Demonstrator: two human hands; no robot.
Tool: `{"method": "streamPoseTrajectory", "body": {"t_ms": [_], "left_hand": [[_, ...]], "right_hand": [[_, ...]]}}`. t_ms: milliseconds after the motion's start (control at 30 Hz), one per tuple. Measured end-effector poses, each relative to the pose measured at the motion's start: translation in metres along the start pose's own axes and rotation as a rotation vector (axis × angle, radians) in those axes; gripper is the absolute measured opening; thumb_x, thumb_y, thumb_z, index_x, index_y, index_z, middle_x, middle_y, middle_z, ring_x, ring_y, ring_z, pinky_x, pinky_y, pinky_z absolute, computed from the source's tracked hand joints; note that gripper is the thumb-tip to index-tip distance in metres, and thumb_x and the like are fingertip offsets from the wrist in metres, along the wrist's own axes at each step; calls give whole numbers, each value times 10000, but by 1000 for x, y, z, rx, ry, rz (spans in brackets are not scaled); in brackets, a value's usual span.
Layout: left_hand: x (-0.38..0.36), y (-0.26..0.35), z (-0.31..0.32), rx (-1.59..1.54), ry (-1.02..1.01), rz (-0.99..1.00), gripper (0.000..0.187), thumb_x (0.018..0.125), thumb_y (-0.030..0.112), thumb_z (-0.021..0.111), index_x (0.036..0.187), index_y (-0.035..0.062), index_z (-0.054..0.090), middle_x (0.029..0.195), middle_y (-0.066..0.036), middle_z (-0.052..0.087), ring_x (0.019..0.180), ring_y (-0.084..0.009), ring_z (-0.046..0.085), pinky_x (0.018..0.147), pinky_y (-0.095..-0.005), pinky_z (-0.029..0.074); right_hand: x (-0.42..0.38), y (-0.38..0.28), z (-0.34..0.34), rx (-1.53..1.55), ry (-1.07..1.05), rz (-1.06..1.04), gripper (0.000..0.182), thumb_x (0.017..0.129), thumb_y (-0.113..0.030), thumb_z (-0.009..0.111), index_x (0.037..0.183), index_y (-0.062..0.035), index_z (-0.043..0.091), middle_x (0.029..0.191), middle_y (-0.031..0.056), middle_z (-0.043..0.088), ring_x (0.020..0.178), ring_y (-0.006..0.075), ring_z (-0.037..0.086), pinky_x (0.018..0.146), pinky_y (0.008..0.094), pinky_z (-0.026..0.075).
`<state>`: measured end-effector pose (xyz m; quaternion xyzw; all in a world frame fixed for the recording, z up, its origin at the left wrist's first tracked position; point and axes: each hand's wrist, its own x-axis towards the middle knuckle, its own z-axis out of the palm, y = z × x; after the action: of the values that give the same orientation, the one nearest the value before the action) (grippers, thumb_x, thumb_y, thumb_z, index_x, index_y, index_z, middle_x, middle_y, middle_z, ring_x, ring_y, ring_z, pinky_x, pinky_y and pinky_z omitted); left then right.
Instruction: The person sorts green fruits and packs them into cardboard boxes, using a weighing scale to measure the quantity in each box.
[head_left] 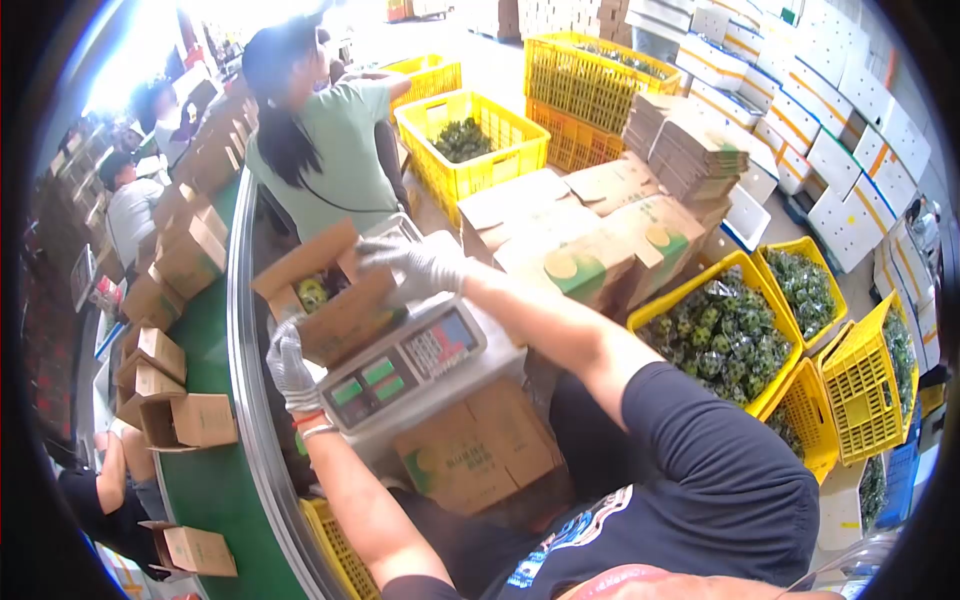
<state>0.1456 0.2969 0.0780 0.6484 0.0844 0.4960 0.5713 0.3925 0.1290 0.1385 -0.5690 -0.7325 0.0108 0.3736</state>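
Weighing step: left hand (291,366) gripping the near side of the open carton (330,295) on the scale (405,372), right hand (418,265) clamped on its flap, fruit seemingly inside, next calling for a level lift.

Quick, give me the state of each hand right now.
Left hand: gloved, fingers curled on the near side of the open cardboard box on the scale.
Right hand: gloved, gripping the box's top edge.
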Motion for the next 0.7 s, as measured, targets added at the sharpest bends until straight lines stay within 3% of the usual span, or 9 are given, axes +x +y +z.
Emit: {"method": "streamPoseTrajectory", "body": {"t_ms": [100,200,233,300,333,467,567,633,700], "left_hand": [[16,13,17,63,217,-228,376,910,325,567,1032,-21,648,945,-57,643,851,-105,574,765,-267,458],[25,3,20,173,330,-296,349,896,314,590,977,-14,674,860,-21,647,784,-79,563,715,-250,456],[25,1,20,116,361,-267,301,893,287,595,908,-2,677,819,-5,636,747,-68,540,686,-244,443],[22,-3,24,-1,437,-201,252,886,233,606,772,22,682,737,25,612,672,-48,494,627,-233,418],[19,0,23,106,444,-165,277,894,261,578,867,12,697,761,4,635,742,-81,555,687,-269,454],[11,16,5,-328,639,-183,228,866,209,586,780,11,661,741,-9,613,670,-107,545,611,-289,457],[0,-57,-87,-330,422,-159,427,963,335,339,1150,35,579,1103,-125,610,971,-208,574,853,-363,471],[-28,45,-68,1121,582,272,362,933,287,396,1041,37,636,1025,-118,645,913,-218,597,830,-346,467],[-49,126,-47,367,850,24,275,889,216,458,896,36,665,895,-117,661,849,-252,612,815,-343,465]], "right_hand": [[25,-18,10,409,-44,456,780,558,-241,825,1257,-84,517,1366,155,407,1247,303,430,1060,339,341],[19,13,28,-91,98,128,1022,490,-277,863,1367,-73,378,1371,204,382,1262,317,407,1058,335,341],[14,22,32,151,148,283,1199,436,-290,883,1420,-61,238,1347,229,397,1281,336,372,1060,342,334],[8,44,37,216,-85,477,1217,439,-275,883,1426,-57,204,1323,215,425,1275,344,371,1054,354,333],[14,26,28,95,-199,513,1216,440,-277,883,1425,-61,204,1311,209,435,1258,339,388,1049,360,337],[37,-20,17,-32,-136,377,1092,417,-268,844,1356,-87,314,1194,177,527,1132,318,496,970,374,398],[49,-80,15,-349,-96,364,1012,436,-314,844,1304,-47,398,1057,160,610,1028,337,566,940,419,434],[40,-98,48,320,-32,302,1024,490,-226,846,1355,-50,327,1207,148,524,1139,265,509,968,360,440],[30,-109,102,430,28,196,970,565,-383,787,1342,-45,314,1256,109,497,1073,220,528,924,397,472]]}}
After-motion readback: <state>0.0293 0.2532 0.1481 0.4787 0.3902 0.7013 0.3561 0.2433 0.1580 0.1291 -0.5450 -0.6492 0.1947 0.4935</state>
